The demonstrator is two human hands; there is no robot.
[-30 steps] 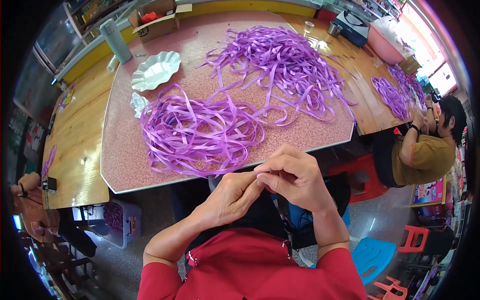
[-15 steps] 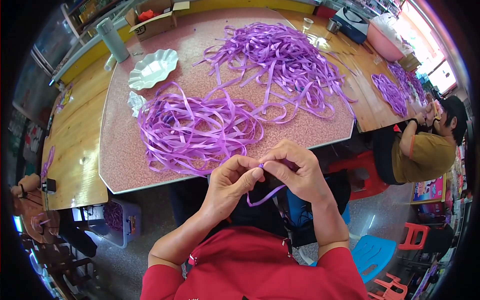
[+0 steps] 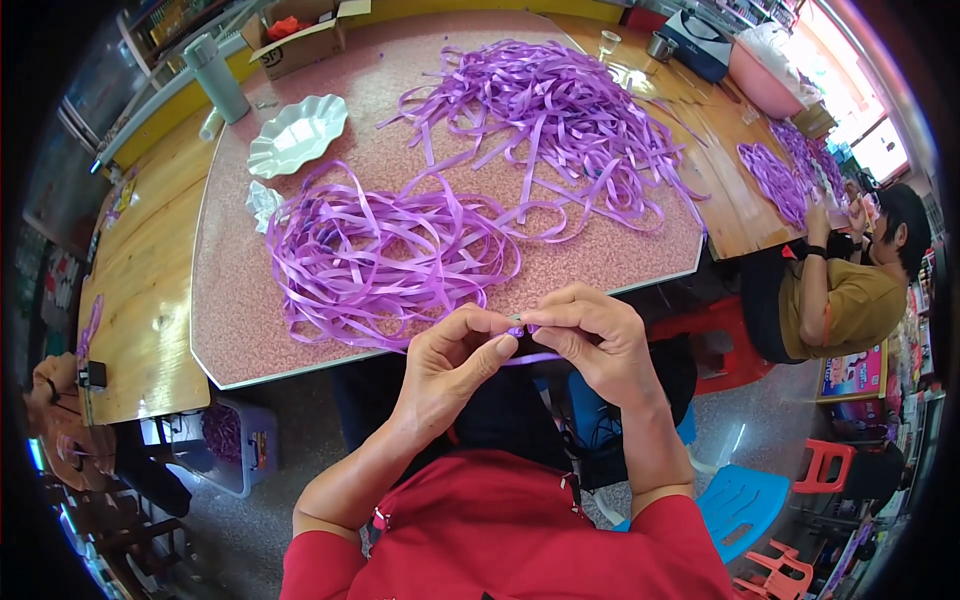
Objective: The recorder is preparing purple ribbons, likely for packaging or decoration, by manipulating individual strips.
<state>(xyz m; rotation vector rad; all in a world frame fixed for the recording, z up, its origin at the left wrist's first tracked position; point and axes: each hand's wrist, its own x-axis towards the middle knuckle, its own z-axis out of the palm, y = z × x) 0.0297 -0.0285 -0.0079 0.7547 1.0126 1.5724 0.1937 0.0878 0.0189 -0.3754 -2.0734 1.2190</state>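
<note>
Just off the near edge of the pink-topped table (image 3: 590, 265), my two hands meet around a purple ribbon (image 3: 532, 358). My left hand (image 3: 455, 365) pinches a small purple knot or fold of it between thumb and forefinger. Opposite, my right hand (image 3: 592, 340) has its thumb and fingertips closed on the same ribbon, a few centimetres away. Part of the strip hangs below the fingertips. A loose pile of purple ribbon loops (image 3: 400, 255) lies beyond my left hand. Farther back spreads a larger heap of ribbons (image 3: 560, 120), with strands trailing toward the near pile.
Left on the table are a scalloped white dish (image 3: 298, 136), crumpled white paper (image 3: 264, 205), a pale green bottle (image 3: 216, 80) and a cardboard box (image 3: 295, 45). A co-worker (image 3: 850, 290) sits at right near more ribbons (image 3: 772, 182). A blue stool (image 3: 738, 510) stands lower right.
My hands have moved slightly apart, and the ribbon loop that hung below them is now drawn up flatter. At right, the co-worker's arm has been raised.
</note>
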